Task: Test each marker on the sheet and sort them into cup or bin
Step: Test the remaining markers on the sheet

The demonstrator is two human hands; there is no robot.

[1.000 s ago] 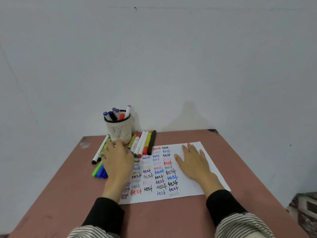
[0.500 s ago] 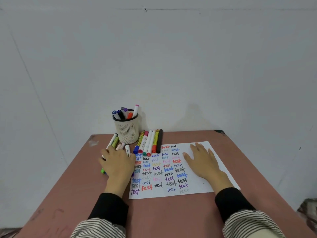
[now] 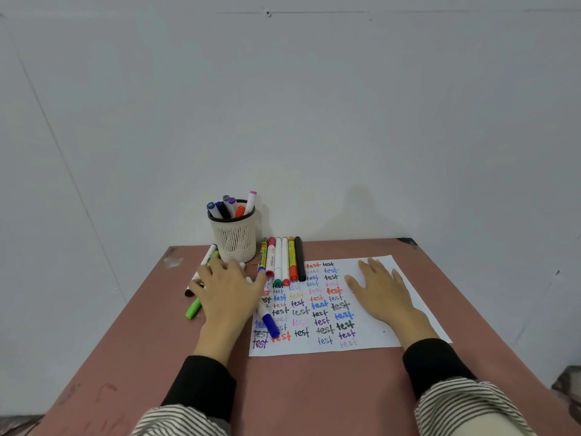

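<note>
A white sheet covered with coloured "test" words lies on the table. My right hand rests flat on its right part, fingers straight. My left hand lies palm down over a loose pile of markers left of the sheet, fingers spread. A green marker and a black-capped one poke out from under it. A blue-capped marker lies on the sheet's left edge. A white mesh cup holding several markers stands behind. A row of several markers lies beside the cup.
The brown table ends at a pale wall close behind the cup. Its left and right edges fall away to the floor. No bin shows in this view.
The camera has shifted, so everything sits further right in view. My left hand has slid over the marker pile, and the blue-capped marker now shows on the sheet. My right hand stays flat.
</note>
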